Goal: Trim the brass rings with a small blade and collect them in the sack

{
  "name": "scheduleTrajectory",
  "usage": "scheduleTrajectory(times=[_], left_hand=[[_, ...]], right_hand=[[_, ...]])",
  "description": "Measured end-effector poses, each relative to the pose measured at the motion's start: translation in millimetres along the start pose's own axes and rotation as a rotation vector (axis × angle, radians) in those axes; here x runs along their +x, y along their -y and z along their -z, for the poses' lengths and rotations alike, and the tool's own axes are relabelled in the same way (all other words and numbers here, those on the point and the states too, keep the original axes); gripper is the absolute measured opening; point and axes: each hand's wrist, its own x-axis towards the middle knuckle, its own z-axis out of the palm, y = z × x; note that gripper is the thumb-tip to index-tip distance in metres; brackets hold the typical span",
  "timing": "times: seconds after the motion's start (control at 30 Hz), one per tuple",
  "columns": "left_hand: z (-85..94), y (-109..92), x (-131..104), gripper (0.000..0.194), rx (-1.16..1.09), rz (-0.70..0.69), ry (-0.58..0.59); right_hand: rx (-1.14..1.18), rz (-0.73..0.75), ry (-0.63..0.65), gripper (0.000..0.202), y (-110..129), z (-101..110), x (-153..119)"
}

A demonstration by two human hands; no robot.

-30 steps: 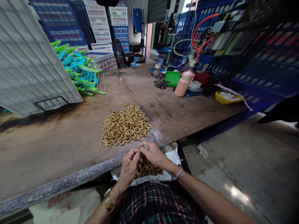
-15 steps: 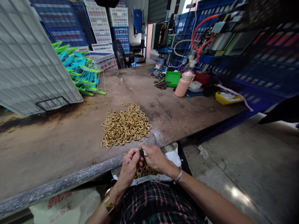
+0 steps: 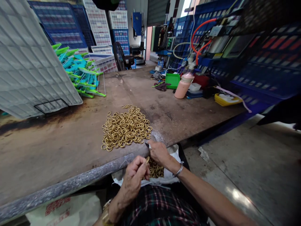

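My left hand point(image 3: 136, 171) is closed, pinching one brass-coloured ring point(image 3: 147, 159) between thumb and fingers above my lap. Ahead of it and to the right, my right hand point(image 3: 160, 153) grips a small dark pointed tool point(image 3: 147, 145), its tip aimed toward the table edge; most of the tool is hidden by the fingers. A heap of similar rings point(image 3: 127, 127) lies on the table just beyond both hands. Below the hands, more rings point(image 3: 157, 172) rest in an open white sack point(image 3: 174, 153) on my lap.
The brown worktable point(image 3: 70, 150) has a plastic-wrapped front edge. A grey crate point(image 3: 39, 62) leans at left beside green and turquoise plastic parts point(image 3: 82, 73). Farther right stand a pink bottle point(image 3: 182, 88), a green tray point(image 3: 172, 80) and a yellow dish point(image 3: 227, 99).
My hands were together over the sack. Now the right hand with the tool has moved forward to the table edge, while the left has drawn slightly back, holding a ring.
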Motion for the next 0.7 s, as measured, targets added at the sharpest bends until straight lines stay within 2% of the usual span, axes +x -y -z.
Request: scheduleTrajectory(times=[0.07,0.2,0.3,0.47,0.6,0.7], left_hand=[[-0.6,1,1,0.030,-0.129,0.053,0.016],[3.1,9,11,0.032,-0.394,0.181,-0.120],[7.1,13,15,0.029,-0.507,0.218,-0.174],[14.7,14,15,0.022,-0.692,0.310,-0.146],[18.5,14,19,0.020,-0.749,0.379,-0.166],[17.2,13,27,0.024,-0.632,0.323,-0.207]], right_hand=[[0.020,-0.023,-0.086,0.029,-8,1,7],[0.076,-0.075,-0.222,0.022,-11,1,23],[0.038,-0.116,-0.224,0.024,-6,1,33],[-0.032,-0.122,-0.175,0.019,-5,-2,37],[0.053,-0.054,-0.233,0.019,-14,-4,40],[0.182,0.026,-0.299,0.017,-19,-2,40]])
